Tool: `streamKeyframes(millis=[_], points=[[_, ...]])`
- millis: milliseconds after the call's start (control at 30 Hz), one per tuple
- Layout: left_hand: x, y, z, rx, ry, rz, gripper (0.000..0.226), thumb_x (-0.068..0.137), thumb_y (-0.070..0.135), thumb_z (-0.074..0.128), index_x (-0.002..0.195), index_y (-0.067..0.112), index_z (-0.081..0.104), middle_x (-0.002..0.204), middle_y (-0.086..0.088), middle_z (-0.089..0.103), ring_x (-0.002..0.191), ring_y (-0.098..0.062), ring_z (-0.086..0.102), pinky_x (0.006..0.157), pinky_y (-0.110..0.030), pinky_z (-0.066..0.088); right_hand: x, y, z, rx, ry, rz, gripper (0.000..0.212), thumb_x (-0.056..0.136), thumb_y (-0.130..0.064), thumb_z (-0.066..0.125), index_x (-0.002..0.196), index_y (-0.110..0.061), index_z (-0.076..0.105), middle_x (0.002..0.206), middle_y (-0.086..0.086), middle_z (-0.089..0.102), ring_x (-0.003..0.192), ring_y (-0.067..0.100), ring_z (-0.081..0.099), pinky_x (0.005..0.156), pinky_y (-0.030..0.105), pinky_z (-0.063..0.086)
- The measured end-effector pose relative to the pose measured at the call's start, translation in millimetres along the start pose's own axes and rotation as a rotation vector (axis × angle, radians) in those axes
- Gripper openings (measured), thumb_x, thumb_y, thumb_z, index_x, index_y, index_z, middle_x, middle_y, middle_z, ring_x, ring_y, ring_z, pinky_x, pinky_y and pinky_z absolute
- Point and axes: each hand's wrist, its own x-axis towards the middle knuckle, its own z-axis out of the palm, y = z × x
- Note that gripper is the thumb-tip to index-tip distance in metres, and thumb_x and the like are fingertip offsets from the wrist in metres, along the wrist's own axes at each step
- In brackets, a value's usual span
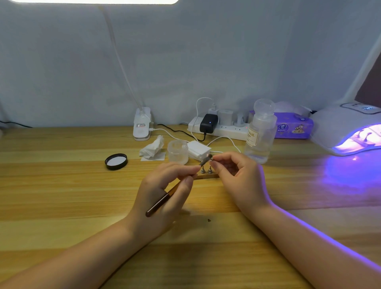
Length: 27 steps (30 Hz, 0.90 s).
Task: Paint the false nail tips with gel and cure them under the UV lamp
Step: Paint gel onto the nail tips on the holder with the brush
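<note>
Your right hand [237, 173] hides whatever its fingers [216, 165] pinch, too small and blurred to name. The brush [165, 196] tip blurs there, and your left hand [165, 196] covers its middle. The right edge cuts off the UV lamp [346, 127].

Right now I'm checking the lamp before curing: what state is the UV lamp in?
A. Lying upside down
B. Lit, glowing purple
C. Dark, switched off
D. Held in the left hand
B: the UV lamp glows purple inside and casts purple light onto the table.

Bkgd: pale grey-blue fabric backdrop [61, 61]; wood-grain table [51, 196]; bright overhead light panel [92, 1] at top edge.
</note>
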Motion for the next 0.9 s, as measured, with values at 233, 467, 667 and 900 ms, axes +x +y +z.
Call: streamKeyframes(millis=[233,467,667,900], points=[[-3.3,-0.5,-1.1,0.001,0.043,-0.028,0.027,0.091,0.030,0.048,0.105,0.020,0.069,0.091,0.010,0.071,0.093,-0.013,0.066,0.081,-0.023,0.048,1.1,1.9,-0.9,0.000,0.015,0.012,0.018,0.083,-0.008,0.071,0.088,-0.025,0.070,0.079,-0.009,0.070,0.072,0.004,0.065,0.070,0.024,0.055],[-0.9,0.4,-0.1,0.001,-0.006,0.001,0.025,0.091,0.027,0.050,0.106,0.021,0.069,0.095,0.006,0.072,0.095,-0.016,0.066,0.082,-0.033,0.051,0.6,2.2,-0.3,-0.023,-0.014,0.005,0.016,0.083,-0.007,0.070,0.089,-0.022,0.071,0.080,-0.007,0.071,0.074,0.006,0.065,0.071,0.025,0.055],[-3.3,-1.3,-1.4,-0.010,0.035,-0.034,0.027,0.091,0.030,0.048,0.105,0.019,0.068,0.090,0.009,0.070,0.092,-0.014,0.066,0.080,-0.023,0.048,1.1,1.6,-0.3,-0.023,-0.005,-0.001,0.016,0.083,-0.007,0.071,0.089,-0.022,0.071,0.079,-0.009,0.070,0.074,0.006,0.065,0.071,0.025,0.055],[-2.3,-1.5,-1.5,-0.016,0.009,-0.040,0.027,0.091,0.030,0.049,0.104,0.019,0.070,0.091,0.009,0.071,0.093,-0.016,0.067,0.081,-0.031,0.050,1.0,2.6,0.4,-0.030,-0.022,0.022,0.013,0.083,-0.008,0.070,0.092,-0.017,0.072,0.081,-0.004,0.071,0.077,0.009,0.066,0.074,0.033,0.055]])
